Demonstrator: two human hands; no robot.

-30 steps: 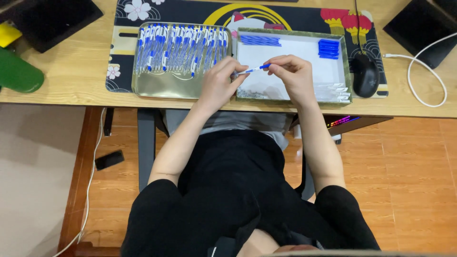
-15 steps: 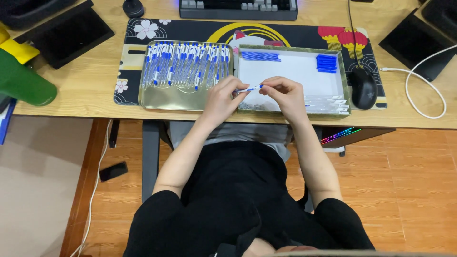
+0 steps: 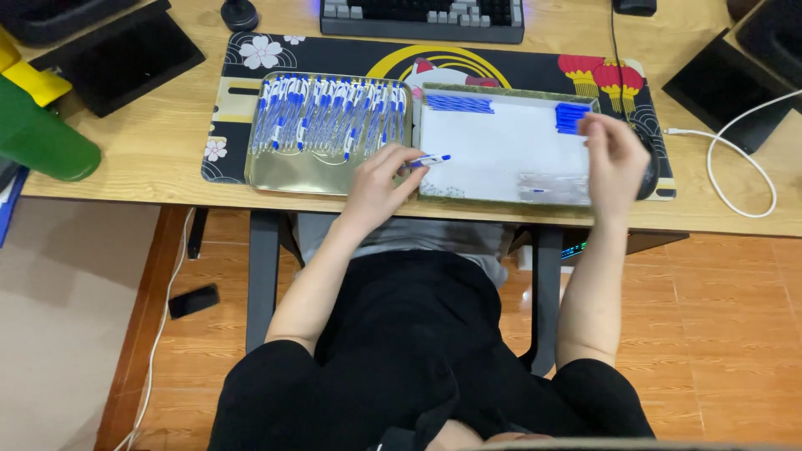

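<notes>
At centre frame, I am holding a blue-and-white pen (image 3: 428, 159) pinched in the fingers of my left hand (image 3: 378, 179), its blue end pointing right over the near-left edge of the white-lined tray (image 3: 501, 146). My right hand (image 3: 614, 154) is hovering apart from it at the right side of that tray, fingers loosely curled beside the small heap of blue caps (image 3: 571, 116); I cannot tell whether it is pinching one. My hands are working well apart, one on each side of the tray.

To the left, the gold tray (image 3: 288, 171) is carrying a dense row of matching pens (image 3: 330, 117), and a second cluster of blue parts (image 3: 458, 103) is lying along the white tray's upper left. A pile of clear parts (image 3: 551, 185) is sitting at its lower right. Both trays are resting on a patterned desk mat (image 3: 518, 67) on the wooden tabletop (image 3: 142, 159), with a keyboard (image 3: 422, 17) at the top of the frame and a white cable (image 3: 735, 159) at the right.

Doing this well, I judge, means keeping the pen level and steady in my left hand, taking one piece at a time with my right, and bringing the two together over the tray so anything dropped lands inside it.
</notes>
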